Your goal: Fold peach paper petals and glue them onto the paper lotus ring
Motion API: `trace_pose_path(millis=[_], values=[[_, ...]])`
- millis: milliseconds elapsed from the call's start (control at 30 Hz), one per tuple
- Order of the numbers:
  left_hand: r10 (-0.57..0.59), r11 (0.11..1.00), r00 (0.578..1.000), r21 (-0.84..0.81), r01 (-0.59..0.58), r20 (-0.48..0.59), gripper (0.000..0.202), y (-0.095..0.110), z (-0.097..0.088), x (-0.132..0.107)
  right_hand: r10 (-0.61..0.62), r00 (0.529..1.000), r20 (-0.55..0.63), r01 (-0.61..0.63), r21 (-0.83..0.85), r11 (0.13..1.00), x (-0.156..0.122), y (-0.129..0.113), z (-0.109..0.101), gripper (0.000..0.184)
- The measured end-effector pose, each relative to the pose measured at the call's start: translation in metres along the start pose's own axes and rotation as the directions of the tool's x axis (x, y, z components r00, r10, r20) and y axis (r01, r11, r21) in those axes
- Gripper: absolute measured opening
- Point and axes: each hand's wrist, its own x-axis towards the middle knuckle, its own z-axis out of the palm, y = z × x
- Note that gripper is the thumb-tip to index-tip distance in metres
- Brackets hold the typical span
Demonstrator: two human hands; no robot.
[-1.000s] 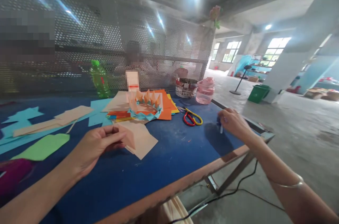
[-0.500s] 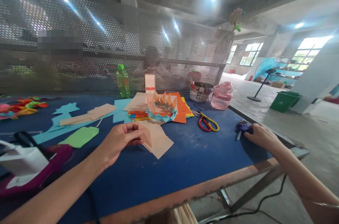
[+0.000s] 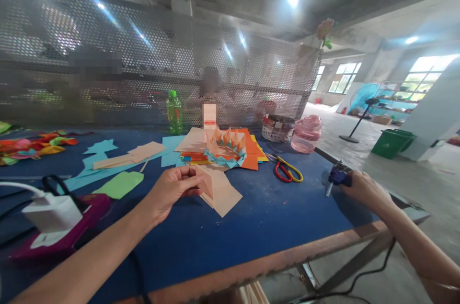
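My left hand (image 3: 181,184) pinches a folded piece of peach paper (image 3: 207,185) between thumb and fingers. Under it lies a flat peach sheet (image 3: 226,194) on the blue table. Off to the right, my right hand (image 3: 368,191) is closed around the back of a small blue glue gun (image 3: 338,177), whose nozzle points down and left. Its grip is hidden by my fingers. Behind the left hand, a ring of peach and blue folded paper points (image 3: 226,153) rests on stacked orange paper (image 3: 251,158). Scissors (image 3: 289,170) with red and yellow handles lie between my hands.
Left are blue paper strips (image 3: 81,174), a green paper piece (image 3: 120,185) and a magenta power strip (image 3: 64,232) with a white plug. A green bottle (image 3: 174,115), a woven basket (image 3: 276,131) and a pink jug (image 3: 305,137) stand along the back, before a perforated metal screen (image 3: 143,55).
The glue gun in my right hand has turned and come up slightly, showing more of its body and nozzle. My left hand keeps its pinch on the paper. The whole view has shifted a little.
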Motion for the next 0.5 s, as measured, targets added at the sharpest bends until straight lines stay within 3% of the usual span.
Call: trace_pose_path(millis=[133,233,300,367,400,500], values=[[-0.001,1.0,1.0,-0.003,0.001,-0.013,0.027,-0.001,0.0,0.001,-0.043,0.998,-0.045,0.043,-0.005,0.999,-0.012,-0.03,-0.009,0.034],[-0.002,1.0,1.0,0.0,0.002,-0.026,0.028,-0.001,-0.001,0.001,-0.169,0.979,-0.113,0.18,0.099,0.979,-0.019,-0.069,-0.019,0.029],[-0.003,1.0,0.999,0.005,0.003,-0.036,0.027,0.0,-0.002,0.001,-0.275,0.954,-0.118,0.299,0.335,0.893,-0.023,-0.102,-0.026,0.022],[0.0,1.0,0.999,0.009,0.001,-0.052,0.027,0.001,-0.004,0.002,-0.237,0.97,-0.061,0.229,0.568,0.79,-0.028,-0.138,-0.031,0.032],[0.002,1.0,0.998,0.01,-0.002,-0.062,0.027,0.001,-0.004,0.003,-0.27,0.963,0.025,0.189,0.651,0.735,-0.031,-0.156,-0.033,0.038],[0.011,1.0,0.995,0.011,-0.01,-0.095,0.027,0.001,-0.007,0.006,-0.438,0.886,0.152,0.146,0.805,0.575,-0.043,-0.211,-0.034,0.037]])
